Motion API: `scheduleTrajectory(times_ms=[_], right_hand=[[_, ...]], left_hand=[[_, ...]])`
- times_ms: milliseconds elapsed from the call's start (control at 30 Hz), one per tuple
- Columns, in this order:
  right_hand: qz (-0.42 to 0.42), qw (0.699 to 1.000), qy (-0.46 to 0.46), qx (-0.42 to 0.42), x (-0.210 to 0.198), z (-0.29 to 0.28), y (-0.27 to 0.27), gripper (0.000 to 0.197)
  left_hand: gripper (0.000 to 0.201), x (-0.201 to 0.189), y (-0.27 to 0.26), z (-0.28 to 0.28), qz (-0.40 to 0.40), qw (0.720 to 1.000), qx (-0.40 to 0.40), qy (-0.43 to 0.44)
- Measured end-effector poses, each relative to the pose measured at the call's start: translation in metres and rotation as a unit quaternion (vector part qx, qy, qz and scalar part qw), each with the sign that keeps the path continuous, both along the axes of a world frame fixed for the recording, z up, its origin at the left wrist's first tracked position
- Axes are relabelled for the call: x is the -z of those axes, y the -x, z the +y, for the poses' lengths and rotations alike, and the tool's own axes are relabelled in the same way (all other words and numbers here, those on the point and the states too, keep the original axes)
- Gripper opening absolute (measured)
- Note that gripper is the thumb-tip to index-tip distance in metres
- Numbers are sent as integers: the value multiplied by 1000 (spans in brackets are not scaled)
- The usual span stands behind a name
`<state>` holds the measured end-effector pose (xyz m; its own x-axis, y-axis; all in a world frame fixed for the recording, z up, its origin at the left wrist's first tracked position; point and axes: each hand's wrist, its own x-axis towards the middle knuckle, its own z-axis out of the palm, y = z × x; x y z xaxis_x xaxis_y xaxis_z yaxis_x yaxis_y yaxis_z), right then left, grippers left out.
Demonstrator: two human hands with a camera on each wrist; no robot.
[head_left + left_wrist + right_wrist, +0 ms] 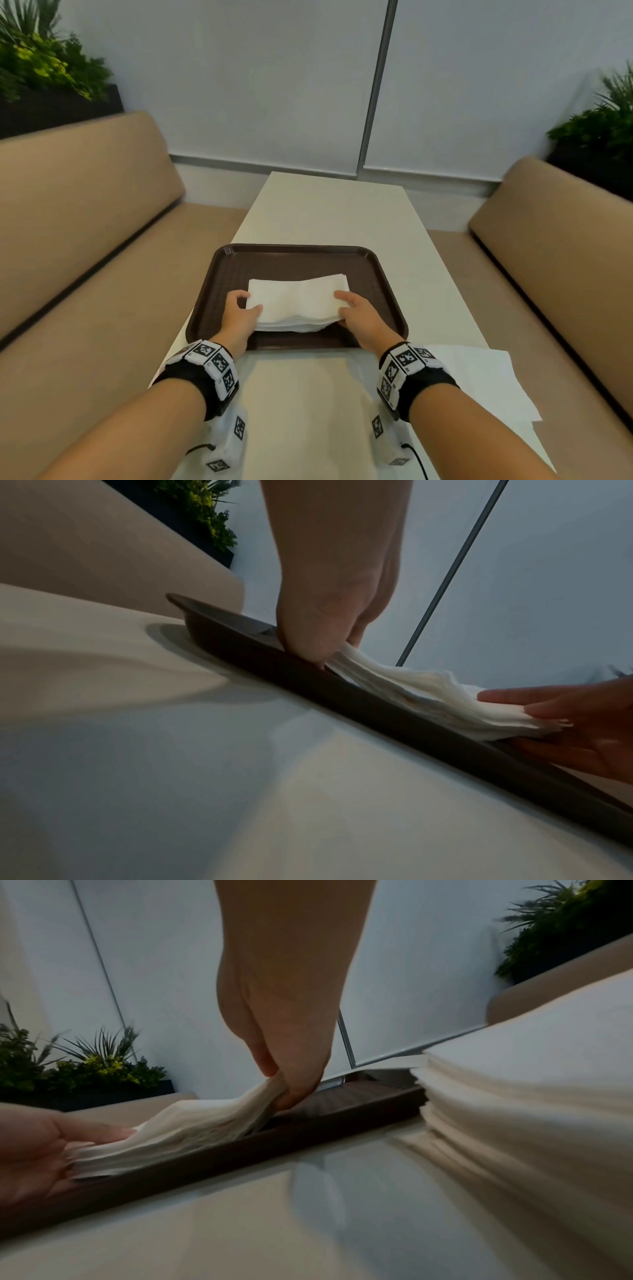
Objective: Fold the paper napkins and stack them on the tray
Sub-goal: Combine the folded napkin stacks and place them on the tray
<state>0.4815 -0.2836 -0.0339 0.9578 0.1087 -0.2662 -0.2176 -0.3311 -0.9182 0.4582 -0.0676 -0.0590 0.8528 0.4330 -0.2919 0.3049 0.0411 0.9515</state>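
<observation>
A stack of folded white napkins (298, 303) lies in the middle of a dark brown tray (298, 253) on the table. My left hand (245, 305) pinches the stack's left end, thumb on top. At the opposite end my right hand (342, 303) holds the stack the same way. In the left wrist view the left hand (329, 653) lifts its end of the napkins (428, 696) slightly above the tray rim (377, 712). In the right wrist view the right hand (281, 1088) raises its end of the stack (205, 1123), which sags in the middle.
A pile of unfolded white napkins (479, 380) lies on the cream table (335, 212) at my near right, also close in the right wrist view as the pile (514, 1096). Tan benches (85, 222) run along both sides. Planters stand behind them.
</observation>
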Motion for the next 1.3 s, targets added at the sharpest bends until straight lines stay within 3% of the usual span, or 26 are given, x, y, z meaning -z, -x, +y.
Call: scheduleTrajectory(times_ms=[67,167,600,800,867,933,1000,1067,1133,1200,1300], right_hand=[[-5,999,41,-14,2,2,3,50],[0,998,65,-20,5,3,5,52],[83,996,17,-2,4,8,31,56],[38,996,79,-19,-2,11,29,54],[11,985,168,-46,-3,14,27,50],[-46,949,308,-57,-4,19,27,48],[-126,916,374,-70,-8,30,27,47],[-179,893,392,-130,-10,45,26,48],[-173,870,420,-192,-4,58,23,51],[-131,856,449,-218,6,63,19,56],[-76,858,460,-216,17,59,17,56]], left_hand=[[15,1,-1,-3,-10,998,16,-53],[20,1,0,-4,-18,995,43,-89],[23,1,34,11,4,996,60,-69],[25,-5,33,18,-21,993,74,-91],[25,-5,33,17,2,988,70,-141],[30,-8,34,12,40,952,74,-296],[42,-13,33,2,24,889,118,-442],[51,-15,29,-13,9,827,193,-527],[53,-12,24,-25,52,786,242,-567],[53,-5,21,-28,117,785,263,-549],[52,3,18,-25,170,807,288,-486]])
